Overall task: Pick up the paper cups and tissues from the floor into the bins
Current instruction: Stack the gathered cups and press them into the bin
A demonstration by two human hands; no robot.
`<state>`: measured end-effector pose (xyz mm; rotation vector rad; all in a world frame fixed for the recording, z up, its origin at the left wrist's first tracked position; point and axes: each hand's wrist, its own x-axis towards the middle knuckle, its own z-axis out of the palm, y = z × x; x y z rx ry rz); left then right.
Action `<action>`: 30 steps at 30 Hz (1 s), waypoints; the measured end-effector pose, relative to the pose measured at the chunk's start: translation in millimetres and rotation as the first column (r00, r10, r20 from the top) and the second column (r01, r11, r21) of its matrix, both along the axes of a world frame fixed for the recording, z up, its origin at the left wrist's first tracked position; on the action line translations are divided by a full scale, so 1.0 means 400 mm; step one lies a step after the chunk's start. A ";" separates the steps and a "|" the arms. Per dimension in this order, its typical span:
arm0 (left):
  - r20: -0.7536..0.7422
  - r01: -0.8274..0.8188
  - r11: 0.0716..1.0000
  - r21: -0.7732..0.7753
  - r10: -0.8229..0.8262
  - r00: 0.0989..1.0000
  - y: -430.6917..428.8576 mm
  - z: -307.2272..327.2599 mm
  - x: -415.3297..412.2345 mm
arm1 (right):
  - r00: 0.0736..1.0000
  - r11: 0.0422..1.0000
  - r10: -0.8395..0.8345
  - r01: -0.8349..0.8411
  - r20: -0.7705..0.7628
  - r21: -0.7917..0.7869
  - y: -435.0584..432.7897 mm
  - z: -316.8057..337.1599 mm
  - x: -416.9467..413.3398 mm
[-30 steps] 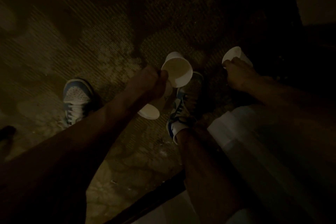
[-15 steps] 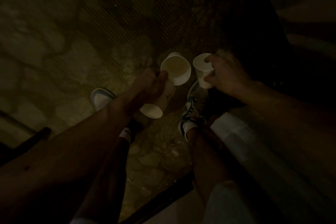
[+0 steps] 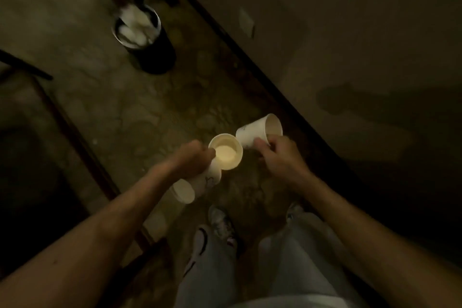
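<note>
In dim light we see a person standing over a patterned floor [image 3: 120, 112], both arms stretched forward. The left hand [image 3: 192, 159] grips two paper cups at once: the upper cup [image 3: 225, 155] with its mouth facing up at us, the lower cup [image 3: 200, 182] pointing its base down and to the left. The right hand [image 3: 277, 155] curls round a third cup [image 3: 251, 132], tipped with its mouth to the right, its base just beside the upper cup's rim. At the floor's far edge, near the wall [image 3: 350, 32], stands a dark bin [image 3: 156, 56] with white tissues [image 3: 135, 25] inside.
</note>
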<state>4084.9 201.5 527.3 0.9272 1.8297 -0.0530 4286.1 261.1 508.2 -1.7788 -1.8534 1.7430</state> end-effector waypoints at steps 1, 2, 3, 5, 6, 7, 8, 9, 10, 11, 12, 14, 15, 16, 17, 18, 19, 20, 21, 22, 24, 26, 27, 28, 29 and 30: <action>0.004 -0.007 0.999 0.047 0.007 1.000 -0.008 0.057 -0.034 | 0.997 1.000 -0.014 0.013 -0.072 -0.007 -0.006 0.079 -0.037; -0.010 -0.014 0.994 0.110 0.015 1.000 -0.017 0.123 -0.070 | 0.991 1.000 -0.013 0.012 -0.135 -0.004 -0.012 0.153 -0.074; -0.024 -0.015 0.987 0.158 0.019 1.000 -0.029 0.188 -0.109 | 0.982 1.000 0.002 -0.001 -0.189 0.010 -0.020 0.221 -0.109; -0.028 -0.045 0.971 0.234 0.053 0.998 -0.063 0.312 -0.166 | 0.970 0.993 0.088 -0.068 -0.228 0.095 -0.036 0.338 -0.181; -0.032 -0.058 0.964 0.258 0.069 0.997 -0.083 0.366 -0.186 | 0.968 0.982 0.141 -0.110 -0.207 0.153 -0.041 0.389 -0.218; -0.023 -0.087 0.958 0.274 0.097 0.995 -0.102 0.408 -0.209 | 0.966 0.967 0.187 -0.150 -0.177 0.206 -0.045 0.435 -0.255; -0.024 -0.111 0.946 0.306 0.124 0.992 -0.119 0.455 -0.230 | 0.963 0.953 0.221 -0.179 -0.156 0.244 -0.049 0.475 -0.290; -0.012 -0.137 0.928 0.346 0.150 0.989 -0.132 0.494 -0.253 | 0.956 0.944 0.244 -0.195 -0.161 0.268 -0.048 0.510 -0.321; -0.001 -0.162 0.912 0.377 0.176 0.984 -0.143 0.532 -0.275 | 0.948 0.935 0.265 -0.209 -0.174 0.285 -0.046 0.543 -0.350; 0.020 -0.185 0.894 0.408 0.194 0.981 -0.151 0.562 -0.298 | 0.941 0.927 0.284 -0.220 -0.186 0.304 -0.042 0.574 -0.376; 0.038 -0.209 0.875 0.437 0.214 0.976 -0.159 0.590 -0.319 | 0.936 0.920 0.295 -0.224 -0.193 0.322 -0.037 0.604 -0.399; 0.053 -0.241 0.821 0.517 0.251 0.967 -0.169 0.635 -0.362 | 0.927 0.915 0.300 -0.213 -0.225 0.343 -0.020 0.651 -0.439; 0.056 -0.254 0.789 0.559 0.269 0.961 -0.168 0.649 -0.383 | 0.921 0.915 0.305 -0.213 -0.242 0.343 -0.007 0.668 -0.457; 0.068 -0.272 0.754 0.598 0.290 0.955 -0.166 0.660 -0.402 | 0.916 0.914 0.314 -0.219 -0.252 0.341 0.008 0.682 -0.477; 0.085 -0.285 0.727 0.625 0.299 0.950 -0.161 0.667 -0.423 | 0.911 0.913 0.324 -0.229 -0.257 0.339 0.028 0.692 -0.499; 0.095 -0.284 0.711 0.643 0.294 0.951 -0.154 0.671 -0.444 | 0.906 0.913 0.332 -0.239 -0.261 0.331 0.050 0.697 -0.521; 0.103 -0.279 0.704 0.653 0.283 0.953 -0.145 0.672 -0.466 | 0.902 0.916 0.338 -0.250 -0.269 0.314 0.076 0.700 -0.544; 0.109 -0.279 0.702 0.655 0.277 0.955 -0.132 0.668 -0.491 | 0.899 0.923 0.337 -0.255 -0.280 0.289 0.105 0.701 -0.571; 0.111 -0.280 0.704 0.653 0.277 0.954 -0.118 0.662 -0.516 | 0.898 0.933 0.326 -0.255 -0.296 0.253 0.136 0.701 -0.598; 0.109 -0.282 0.708 0.647 0.281 0.954 -0.099 0.657 -0.543 | 0.899 0.946 0.306 -0.250 -0.315 0.205 0.171 0.700 -0.629; 0.088 -0.281 0.721 0.633 0.294 0.952 -0.055 0.645 -0.598 | 0.900 0.964 0.266 -0.243 -0.347 0.109 0.239 0.699 -0.695; 0.052 -0.273 0.713 0.646 0.316 0.947 -0.001 0.645 -0.647 | 0.892 0.964 0.261 -0.257 -0.370 0.062 0.305 0.700 -0.769; 0.027 -0.263 0.701 0.663 0.329 0.944 0.027 0.648 -0.673 | 0.884 0.959 0.275 -0.278 -0.377 0.047 0.337 0.702 -0.809; 0.002 -0.255 0.687 0.681 0.346 0.938 0.053 0.650 -0.703 | 0.876 0.952 0.292 -0.303 -0.383 0.033 0.367 0.706 -0.854; -0.011 -0.257 0.673 0.694 0.366 0.930 0.078 0.654 -0.735 | 0.864 0.944 0.308 -0.328 -0.398 0.018 0.396 0.712 -0.900; -0.009 -0.273 0.656 0.704 0.392 0.920 0.100 0.658 -0.769 | 0.849 0.935 0.322 -0.356 -0.420 -0.002 0.422 0.718 -0.948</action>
